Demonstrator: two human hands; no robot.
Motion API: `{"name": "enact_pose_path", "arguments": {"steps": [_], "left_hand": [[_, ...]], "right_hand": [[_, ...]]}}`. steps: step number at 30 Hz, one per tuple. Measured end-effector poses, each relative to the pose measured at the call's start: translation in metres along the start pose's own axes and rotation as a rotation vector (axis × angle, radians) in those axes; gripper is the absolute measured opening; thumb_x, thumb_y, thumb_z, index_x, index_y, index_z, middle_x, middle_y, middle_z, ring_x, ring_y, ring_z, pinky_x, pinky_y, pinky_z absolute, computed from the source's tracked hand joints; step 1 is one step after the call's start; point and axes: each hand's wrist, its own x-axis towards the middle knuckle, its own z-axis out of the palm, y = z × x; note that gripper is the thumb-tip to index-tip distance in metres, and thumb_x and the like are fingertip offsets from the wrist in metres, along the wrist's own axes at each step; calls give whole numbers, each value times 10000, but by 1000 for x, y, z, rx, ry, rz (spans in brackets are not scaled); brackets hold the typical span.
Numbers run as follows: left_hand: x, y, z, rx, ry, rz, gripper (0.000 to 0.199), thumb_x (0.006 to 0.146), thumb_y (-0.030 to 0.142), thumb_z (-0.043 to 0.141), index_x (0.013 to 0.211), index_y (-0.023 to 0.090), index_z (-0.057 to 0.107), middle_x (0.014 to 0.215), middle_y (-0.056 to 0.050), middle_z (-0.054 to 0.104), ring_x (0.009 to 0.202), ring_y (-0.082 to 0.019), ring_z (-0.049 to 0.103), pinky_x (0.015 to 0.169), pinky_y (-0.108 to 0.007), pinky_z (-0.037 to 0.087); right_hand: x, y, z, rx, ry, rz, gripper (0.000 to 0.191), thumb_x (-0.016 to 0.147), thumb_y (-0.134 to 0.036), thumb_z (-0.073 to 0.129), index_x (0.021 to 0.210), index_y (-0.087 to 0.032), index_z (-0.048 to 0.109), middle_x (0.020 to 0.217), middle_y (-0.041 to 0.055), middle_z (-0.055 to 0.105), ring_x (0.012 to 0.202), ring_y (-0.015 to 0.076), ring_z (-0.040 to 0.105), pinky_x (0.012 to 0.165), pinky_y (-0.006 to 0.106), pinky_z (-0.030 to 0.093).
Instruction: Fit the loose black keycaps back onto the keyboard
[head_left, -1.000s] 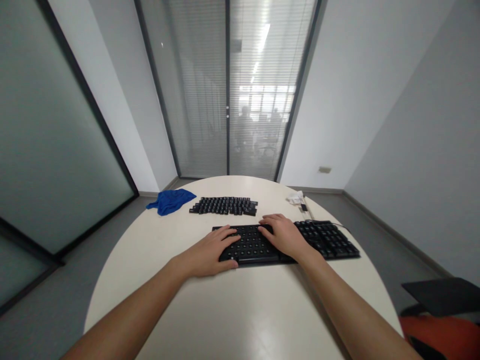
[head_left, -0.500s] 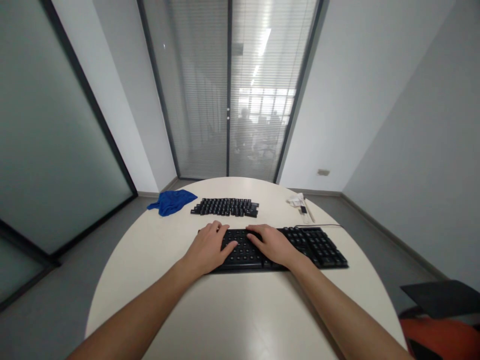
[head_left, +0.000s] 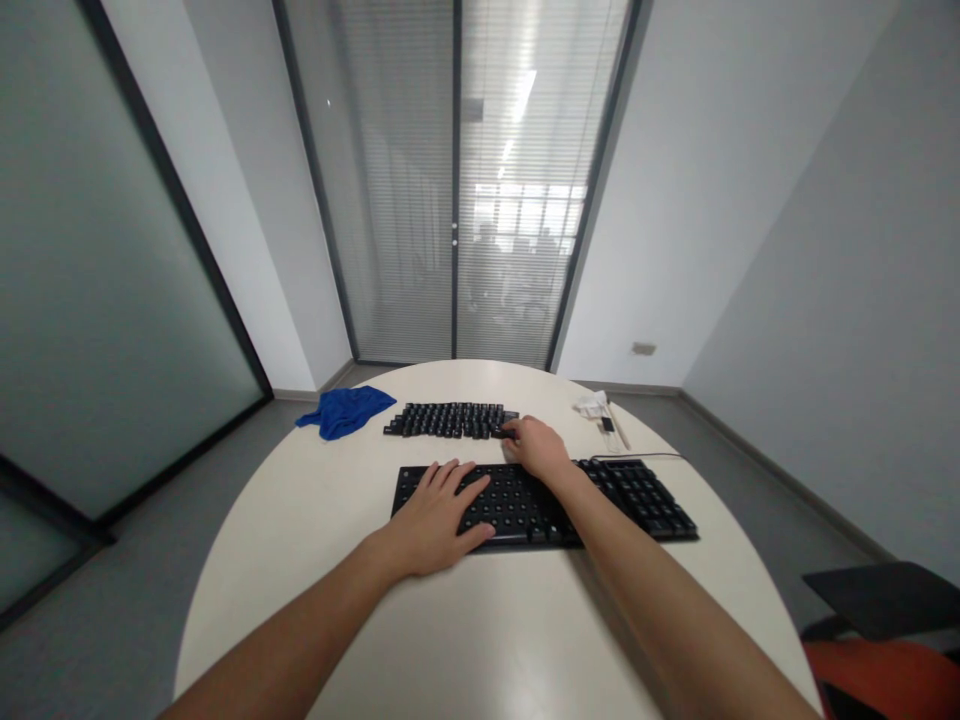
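Note:
A black keyboard lies across the table, its left part stripped of keycaps and its right part still capped. My left hand rests on the stripped left part with its fingers spread. Beyond the keyboard, loose black keycaps lie in close rows. My right hand is at the right end of those rows, its fingers closed at a dark keycap; whether the keycap is lifted cannot be made out.
On the round white table, a blue cloth lies at the back left. A crumpled white tissue and a thin stick lie at the back right. A red and black chair stands at the lower right.
My right hand has moved from the keyboard forward to the right end of the loose keycaps, and its fingers have closed. My left hand has shifted slightly right and spread its fingers.

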Motion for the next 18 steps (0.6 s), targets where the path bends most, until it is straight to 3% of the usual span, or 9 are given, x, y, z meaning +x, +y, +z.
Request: {"name": "enact_pose_path", "arguments": {"steps": [13,18], "left_hand": [[-1,-2,-3,-7,-13,23,645,980,601,419,1525,261,355,1597,-111,317,1481,-351,247,1207,-573,168],[-1,-11,-7,-17,-28,34,610,983,572,442,1514,280,370,1579,-103,338,1467,-335,275,1207,-565,182]], "right_hand": [[-11,10,-11,-20,27,-7,195,909,-338,621,1005,-201,722,1074,111,708,1039,253,647,842,319,488],[-34,35,-33,150,-33,-65,165,905,-328,635,984,-197,695,917,67,741,849,202,668,776,294,480]]}}
